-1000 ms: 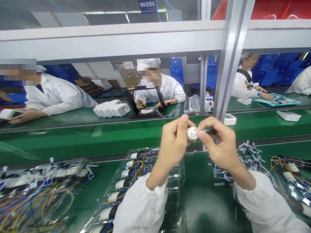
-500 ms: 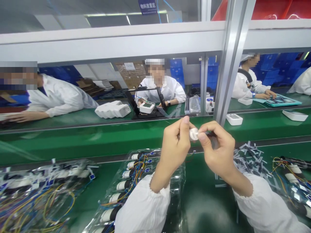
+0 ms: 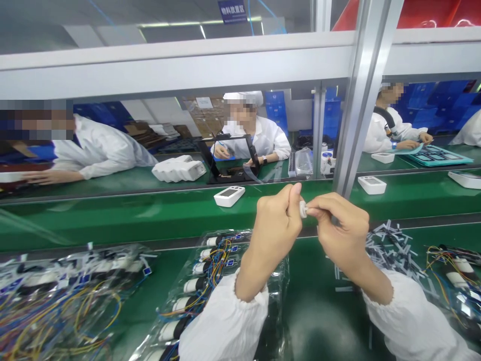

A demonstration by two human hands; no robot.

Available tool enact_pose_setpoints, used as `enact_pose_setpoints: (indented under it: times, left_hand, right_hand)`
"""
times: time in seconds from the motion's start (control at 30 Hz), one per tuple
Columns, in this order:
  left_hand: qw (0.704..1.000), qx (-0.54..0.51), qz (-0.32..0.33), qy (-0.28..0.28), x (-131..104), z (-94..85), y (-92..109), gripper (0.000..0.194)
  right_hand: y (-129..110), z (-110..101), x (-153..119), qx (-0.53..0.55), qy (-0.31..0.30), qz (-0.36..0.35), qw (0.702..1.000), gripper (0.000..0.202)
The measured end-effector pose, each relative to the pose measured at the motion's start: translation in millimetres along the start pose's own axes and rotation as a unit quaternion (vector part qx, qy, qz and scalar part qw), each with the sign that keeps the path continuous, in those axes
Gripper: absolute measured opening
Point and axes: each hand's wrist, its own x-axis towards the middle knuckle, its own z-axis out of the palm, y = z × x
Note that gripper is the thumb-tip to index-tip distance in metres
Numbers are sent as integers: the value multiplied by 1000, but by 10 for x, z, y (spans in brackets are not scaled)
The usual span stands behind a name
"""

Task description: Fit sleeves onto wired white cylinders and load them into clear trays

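Observation:
Above the green conveyor, my left hand [image 3: 276,228] is closed round a small white round part [image 3: 303,209], with only its end showing beyond the thumb. My right hand [image 3: 340,225] is pinched, its thumb and index fingertips touching that end from the right. What lies between the right fingertips is too small to make out. Below and left of my left wrist, white-and-black cylinders [image 3: 195,285] with coloured wires lie in a row in a clear plastic tray [image 3: 281,301].
More wired cylinders [image 3: 101,273] are heaped at left, others [image 3: 460,268] at right. Small grey-white strips [image 3: 394,250] lie scattered beside my right wrist. White devices [image 3: 229,196] sit on the green conveyor [image 3: 93,220]. A metal post [image 3: 370,95] rises behind my right hand. Co-workers sit opposite.
My hands have turned the white part, so its end face now points more to the right. A white device that was at the black frame opposite now lies on the conveyor.

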Motion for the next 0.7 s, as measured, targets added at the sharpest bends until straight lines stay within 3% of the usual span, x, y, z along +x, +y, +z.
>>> enact_pose_setpoints:
  times: [0.2,0.37,0.5,0.6,0.7]
  left_hand:
    - [995,91,33,3,-21,63,-28,35]
    - [993,113,32,-1,-34,70,-17,34]
    - [999,30,22,-22,10,-2,-27,38]
    - [997,-65,-21,-21,57,-58,-67,43]
    - [989,-129,-74,-17,80,-67,-112,45]
  right_hand:
    - [0,-65,11,-62,-53,15,997,28]
    - [-1,-112,51,12,-97,150,984,21]
    - [2,-216,146,86,-165,243,952,2]
    - [12,-311,223,124,-142,278,942,34]
    - [10,-387,283,182,-80,277,940,27]
